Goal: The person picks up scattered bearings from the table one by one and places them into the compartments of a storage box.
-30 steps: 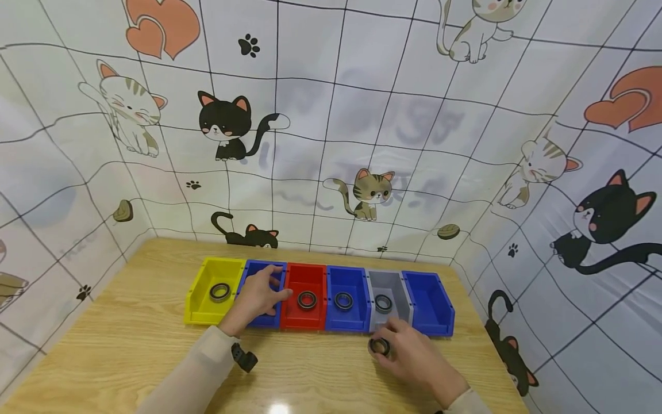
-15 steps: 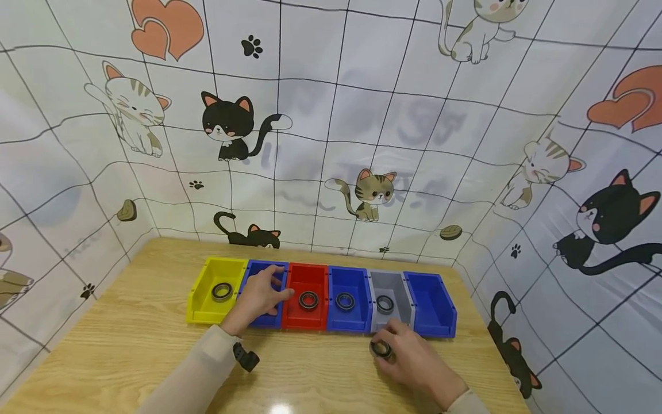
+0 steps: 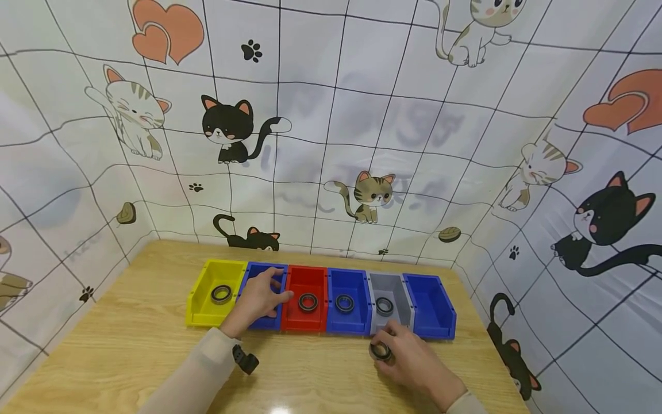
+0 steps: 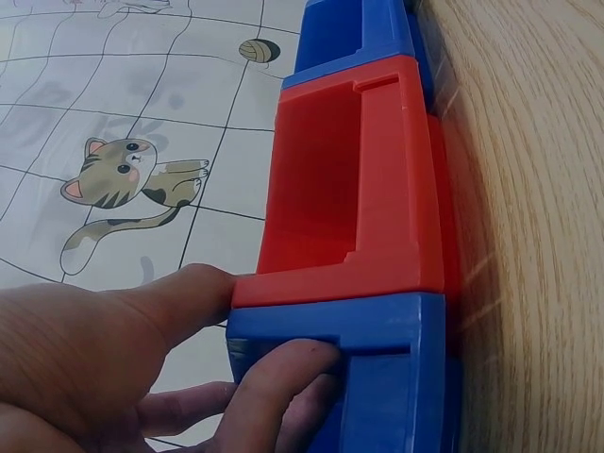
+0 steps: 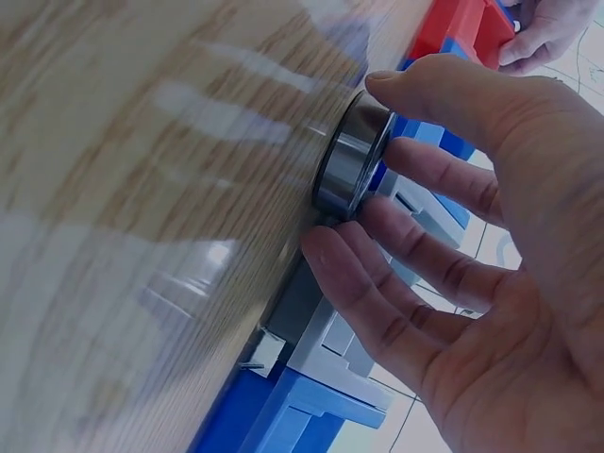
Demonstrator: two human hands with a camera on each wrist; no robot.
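My right hand (image 3: pixel 411 356) pinches a ball bearing (image 3: pixel 380 351) between thumb and fingers, low over the table in front of the grey bin (image 3: pixel 398 287). In the right wrist view, the shiny steel outer ring of this bearing (image 5: pixel 353 156) faces the camera, close over the wood. My left hand (image 3: pixel 258 299) rests at the second bin from the left, a blue bin (image 3: pixel 281 282). Its fingers reach into that bin, and its thumb (image 4: pixel 193 293) lies by the wall beside the red bin (image 4: pixel 316 189). The hand hides much of the blue bin's inside.
Single bearings lie in the yellow bin (image 3: pixel 199 305), the red bin, the middle blue bin (image 3: pixel 346 322) and the grey bin. A blue bin (image 3: pixel 429 305) ends the row at the right. Behind the wooden table (image 3: pixel 300 374) hangs a cat-patterned curtain (image 3: pixel 310 144).
The whole scene shifts slightly with the head camera. Both hands keep their places, and the right hand still pinches the bearing, which is tilted a little differently.
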